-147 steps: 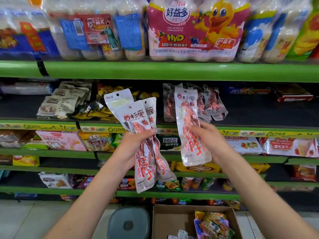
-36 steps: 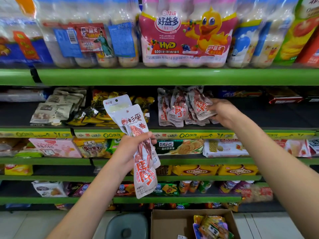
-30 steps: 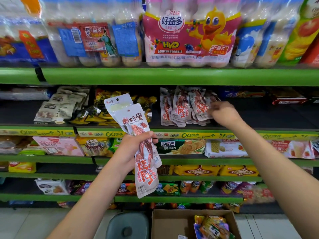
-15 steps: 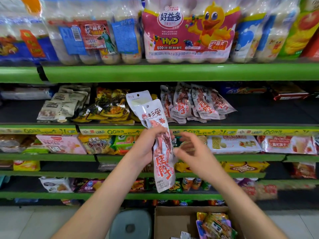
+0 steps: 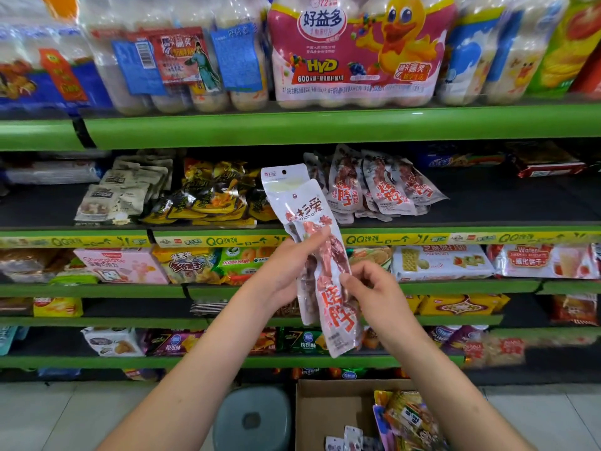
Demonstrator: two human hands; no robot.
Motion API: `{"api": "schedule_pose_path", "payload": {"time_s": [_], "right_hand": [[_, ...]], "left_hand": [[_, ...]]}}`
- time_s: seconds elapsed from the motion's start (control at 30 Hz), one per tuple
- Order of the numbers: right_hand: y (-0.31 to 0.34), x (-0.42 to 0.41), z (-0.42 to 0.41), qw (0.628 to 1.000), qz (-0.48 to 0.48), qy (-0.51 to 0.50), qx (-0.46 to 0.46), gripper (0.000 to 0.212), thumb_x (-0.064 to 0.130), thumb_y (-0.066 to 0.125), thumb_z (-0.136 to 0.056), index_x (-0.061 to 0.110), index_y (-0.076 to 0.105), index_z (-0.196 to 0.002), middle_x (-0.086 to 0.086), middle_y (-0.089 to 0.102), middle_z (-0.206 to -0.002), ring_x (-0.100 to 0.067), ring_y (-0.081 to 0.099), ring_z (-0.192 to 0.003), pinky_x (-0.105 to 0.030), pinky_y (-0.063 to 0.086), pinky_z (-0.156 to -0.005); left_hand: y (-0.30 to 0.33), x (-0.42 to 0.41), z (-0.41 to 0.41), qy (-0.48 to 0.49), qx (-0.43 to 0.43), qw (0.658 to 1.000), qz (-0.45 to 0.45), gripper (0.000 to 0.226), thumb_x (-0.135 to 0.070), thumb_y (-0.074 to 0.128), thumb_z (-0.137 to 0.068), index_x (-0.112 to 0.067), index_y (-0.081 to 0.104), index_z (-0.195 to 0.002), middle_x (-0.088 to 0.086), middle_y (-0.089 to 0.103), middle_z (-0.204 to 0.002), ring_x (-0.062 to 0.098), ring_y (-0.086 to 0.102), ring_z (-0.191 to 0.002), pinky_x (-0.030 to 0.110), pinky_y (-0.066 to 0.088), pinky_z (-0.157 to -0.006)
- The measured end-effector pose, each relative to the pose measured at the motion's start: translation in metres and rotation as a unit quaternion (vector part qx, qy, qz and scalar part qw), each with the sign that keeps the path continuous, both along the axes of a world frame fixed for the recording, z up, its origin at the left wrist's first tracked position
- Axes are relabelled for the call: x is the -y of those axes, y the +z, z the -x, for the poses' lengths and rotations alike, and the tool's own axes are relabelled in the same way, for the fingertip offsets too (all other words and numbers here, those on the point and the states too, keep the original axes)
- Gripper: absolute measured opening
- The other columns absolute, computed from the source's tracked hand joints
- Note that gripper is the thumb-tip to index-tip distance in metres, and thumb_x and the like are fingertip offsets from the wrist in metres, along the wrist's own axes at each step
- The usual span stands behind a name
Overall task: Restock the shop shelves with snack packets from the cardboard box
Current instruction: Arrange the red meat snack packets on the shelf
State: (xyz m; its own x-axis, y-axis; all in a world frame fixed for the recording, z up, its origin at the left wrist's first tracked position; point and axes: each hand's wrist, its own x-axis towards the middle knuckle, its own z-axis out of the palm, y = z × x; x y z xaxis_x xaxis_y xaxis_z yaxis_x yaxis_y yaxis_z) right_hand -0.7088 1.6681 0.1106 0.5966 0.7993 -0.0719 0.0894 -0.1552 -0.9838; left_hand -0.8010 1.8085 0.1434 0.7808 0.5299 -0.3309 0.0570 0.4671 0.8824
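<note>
I see my left hand [image 5: 286,268] gripping two long white plastic snack packets with red print [image 5: 320,255], held upright before the green metal shelves [image 5: 325,125]. My right hand [image 5: 370,288] pinches the front packet's edge with curled fingers. More such packets lie fanned on the shelf just behind, and the open brown cardboard box [image 5: 328,408] sits on the floor below.
</note>
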Motion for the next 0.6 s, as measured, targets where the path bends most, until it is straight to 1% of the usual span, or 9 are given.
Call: {"api": "schedule_pose_path", "payload": {"time_s": [0.07,0.13,0.17,0.23,0.3,0.37,0.43,0.5,0.6], "right_hand": [[0.001,0.003,-0.006,0.999,-0.012,-0.031,-0.026,0.03,0.02,0.056,-0.101,0.028,0.06,-0.072,0.004,0.067,-0.072,-0.011,0.061,-0.063,-0.03,0.049,-0.061],[0.003,0.007,-0.013,0.998,-0.024,-0.059,-0.025,0.032,0.02,0.056,-0.101,0.031,0.06,-0.07,-0.001,0.062,-0.07,-0.018,0.054,-0.064,-0.036,0.045,-0.063],[0.004,0.01,-0.016,0.997,-0.031,-0.065,-0.026,0.032,0.022,0.056,-0.101,0.031,0.06,-0.07,-0.005,0.06,-0.07,-0.019,0.053,-0.065,-0.039,0.044,-0.063],[0.005,0.014,-0.02,0.996,-0.041,-0.068,-0.036,0.028,0.024,0.056,-0.101,0.028,0.06,-0.073,-0.02,0.058,-0.078,-0.023,0.053,-0.069,-0.045,0.046,-0.068],[0.003,0.017,-0.023,0.996,-0.039,-0.075,-0.039,0.026,0.026,0.056,-0.1,0.025,0.059,-0.075,-0.024,0.059,-0.085,-0.026,0.054,-0.073,-0.047,0.046,-0.071],[0.001,0.018,-0.024,0.995,-0.041,-0.082,-0.051,0.026,0.026,0.057,-0.1,0.024,0.058,-0.074,-0.016,0.063,-0.08,-0.026,0.055,-0.074,-0.046,0.047,-0.071],[-0.001,0.018,-0.025,0.993,-0.045,-0.086,-0.06,0.029,0.024,0.057,-0.1,0.026,0.058,-0.071,-0.006,0.065,-0.078,-0.025,0.057,-0.074,-0.045,0.048,-0.071],[-0.002,0.019,-0.025,0.993,-0.05,-0.085,-0.06,0.03,0.024,0.057,-0.1,0.028,0.058,-0.07,-0.002,0.064,-0.076,-0.024,0.057,-0.073,-0.045,0.047,-0.072],[-0.004,0.02,-0.025,0.993,-0.057,-0.086,-0.061,0.03,0.026,0.057,-0.1,0.03,0.058,-0.07,0.001,0.064,-0.074,-0.022,0.058,-0.072,-0.045,0.048,-0.072]], "left_hand": [[0.0,-0.004,0.008,-0.03,-0.002,1.0,-0.001,0.051,-0.05,0.078,-0.076,-0.015,0.072,-0.113,0.014,0.075,-0.113,0.03,0.072,-0.105,0.044,0.059,-0.087],[-0.002,-0.009,0.014,-0.022,0.002,1.0,0.005,0.062,-0.065,0.078,-0.067,-0.027,0.074,-0.115,0.01,0.074,-0.119,0.029,0.07,-0.111,0.046,0.059,-0.089],[-0.004,-0.012,0.016,-0.014,0.006,1.0,0.002,0.069,-0.071,0.073,-0.068,-0.028,0.071,-0.122,0.012,0.072,-0.122,0.031,0.069,-0.113,0.047,0.058,-0.091],[-0.007,-0.014,0.021,-0.008,0.032,0.999,0.0,0.072,-0.074,0.061,-0.076,-0.022,0.068,-0.125,0.019,0.072,-0.118,0.036,0.07,-0.109,0.046,0.059,-0.086],[-0.011,-0.016,0.025,-0.003,0.053,0.998,0.017,0.071,-0.075,0.057,-0.076,-0.019,0.071,-0.117,0.021,0.074,-0.105,0.038,0.073,-0.098,0.043,0.06,-0.079],[-0.013,-0.018,0.028,-0.02,0.074,0.996,0.036,0.075,-0.079,0.055,-0.073,-0.018,0.075,-0.112,0.021,0.073,-0.097,0.037,0.073,-0.09,0.043,0.059,-0.078],[-0.016,-0.019,0.029,-0.034,0.09,0.994,0.043,0.077,-0.08,0.049,-0.075,-0.018,0.076,-0.111,0.023,0.072,-0.096,0.038,0.072,-0.088,0.043,0.058,-0.079],[-0.018,-0.02,0.028,-0.034,0.094,0.994,0.05,0.078,-0.079,0.044,-0.079,-0.017,0.076,-0.113,0.024,0.072,-0.096,0.039,0.072,-0.087,0.043,0.059,-0.078],[-0.021,-0.019,0.027,-0.03,0.078,0.995,0.051,0.075,-0.076,0.045,-0.08,-0.015,0.078,-0.108,0.024,0.072,-0.095,0.038,0.073,-0.085,0.042,0.06,-0.076]]}}
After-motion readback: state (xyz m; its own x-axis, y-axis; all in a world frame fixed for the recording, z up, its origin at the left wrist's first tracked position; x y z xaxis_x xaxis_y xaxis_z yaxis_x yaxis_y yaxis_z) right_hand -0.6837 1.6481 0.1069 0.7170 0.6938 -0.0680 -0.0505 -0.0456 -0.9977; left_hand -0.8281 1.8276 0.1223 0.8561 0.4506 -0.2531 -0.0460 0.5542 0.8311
